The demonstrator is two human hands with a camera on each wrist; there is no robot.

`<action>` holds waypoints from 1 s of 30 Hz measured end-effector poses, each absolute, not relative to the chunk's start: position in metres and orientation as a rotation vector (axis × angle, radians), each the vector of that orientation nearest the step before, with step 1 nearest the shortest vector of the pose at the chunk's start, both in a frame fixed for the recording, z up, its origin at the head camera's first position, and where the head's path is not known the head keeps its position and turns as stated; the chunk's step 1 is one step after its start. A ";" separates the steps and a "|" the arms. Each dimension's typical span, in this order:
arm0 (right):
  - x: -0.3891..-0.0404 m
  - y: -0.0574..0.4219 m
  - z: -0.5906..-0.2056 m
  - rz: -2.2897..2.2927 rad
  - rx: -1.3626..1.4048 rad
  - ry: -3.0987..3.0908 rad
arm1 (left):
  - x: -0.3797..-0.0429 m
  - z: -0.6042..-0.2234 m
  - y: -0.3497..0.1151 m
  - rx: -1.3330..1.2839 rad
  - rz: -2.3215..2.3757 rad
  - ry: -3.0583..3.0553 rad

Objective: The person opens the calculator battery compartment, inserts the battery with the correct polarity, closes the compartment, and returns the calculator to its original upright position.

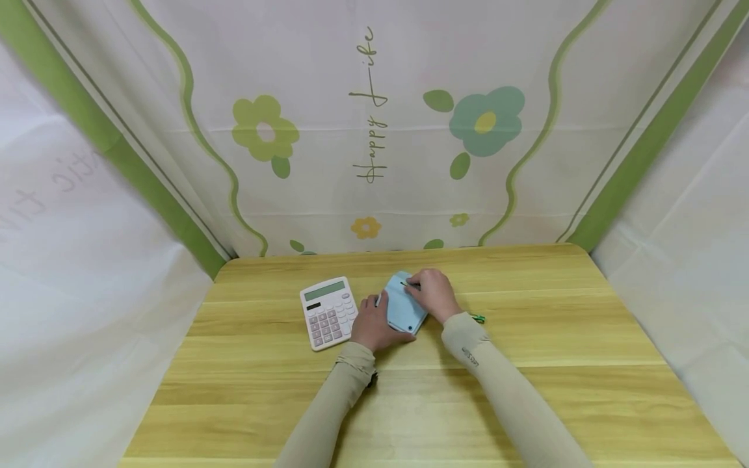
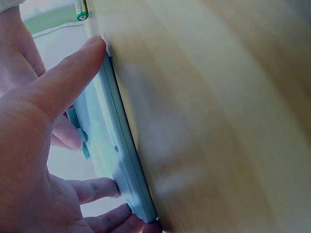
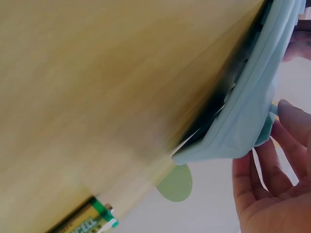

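Observation:
A light blue calculator point(image 1: 402, 311) lies face down on the table, its keys showing along the underside in the right wrist view. My left hand point(image 1: 376, 327) holds it by its edges, thumb at the near end and fingers along the left side. My right hand point(image 1: 435, 296) is over its back and pinches a small teal battery cover point(image 3: 265, 130) between thumb and fingers. That cover is tilted up from the calculator's back in the left wrist view. A green and gold battery point(image 3: 87, 218) lies just right of my right wrist, partly hidden in the head view.
Left of my left hand is a white calculator point(image 1: 329, 313) with pink keys, face up. The wooden table point(image 1: 526, 377) ends at the back against a printed white curtain point(image 1: 409, 195), and white cloth hangs on both sides.

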State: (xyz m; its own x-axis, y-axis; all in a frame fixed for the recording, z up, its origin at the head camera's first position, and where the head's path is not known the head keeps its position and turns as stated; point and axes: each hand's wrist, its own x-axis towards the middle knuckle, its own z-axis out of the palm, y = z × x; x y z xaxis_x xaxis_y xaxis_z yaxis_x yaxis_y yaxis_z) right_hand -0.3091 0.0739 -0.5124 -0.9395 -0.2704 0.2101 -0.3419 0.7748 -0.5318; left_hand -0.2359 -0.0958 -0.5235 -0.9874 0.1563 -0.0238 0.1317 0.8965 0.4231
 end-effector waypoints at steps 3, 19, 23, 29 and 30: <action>-0.309 0.073 -0.513 0.891 0.493 -2.828 | -0.236 -0.525 -0.095 0.229 0.678 3.001; -0.307 0.075 -0.512 0.706 0.563 -2.816 | -0.239 -0.527 -0.096 0.227 0.657 3.001; -0.307 0.075 -0.511 0.634 0.587 -2.826 | -0.239 -0.528 -0.096 0.229 0.657 3.001; -0.306 0.073 -0.507 0.491 0.637 -2.860 | -0.240 -0.528 -0.097 0.231 0.658 3.000; -0.305 0.072 -0.506 0.464 0.645 -2.863 | -0.240 -0.528 -0.097 0.229 0.652 2.996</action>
